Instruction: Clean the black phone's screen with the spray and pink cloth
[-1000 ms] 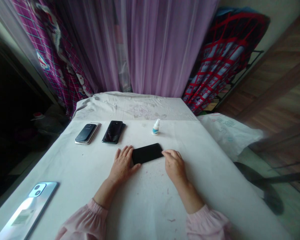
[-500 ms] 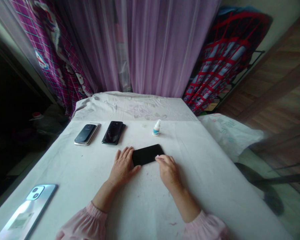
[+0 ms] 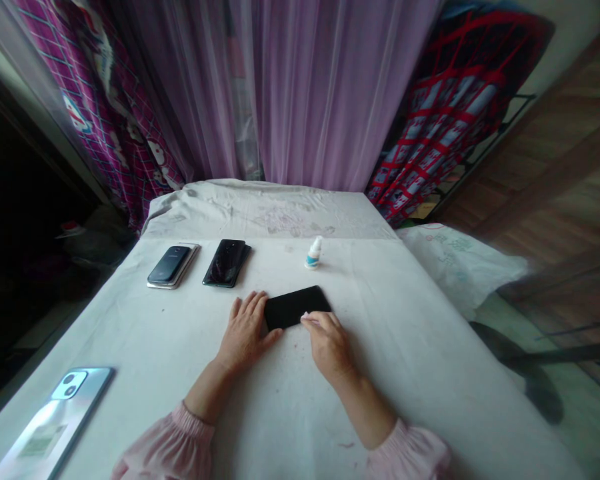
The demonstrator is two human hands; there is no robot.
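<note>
With left hand point(image 3: 243, 338) half spread, loosely braces left end of black phone point(image 3: 293, 307) on white cloth point(image 3: 180, 347); with right hand point(image 3: 331, 348) pinching small pale bit point(image 3: 305, 316), overlaps near right corner; could skid phone if pressing sideways past loose bracing

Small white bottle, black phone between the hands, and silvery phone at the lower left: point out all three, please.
Small white bottle point(image 3: 313, 254): head view, on its body.
Black phone point(image 3: 295, 307): head view, middle of its dark face.
Silvery phone point(image 3: 64, 416): head view, on its back, below the camera block.
</note>
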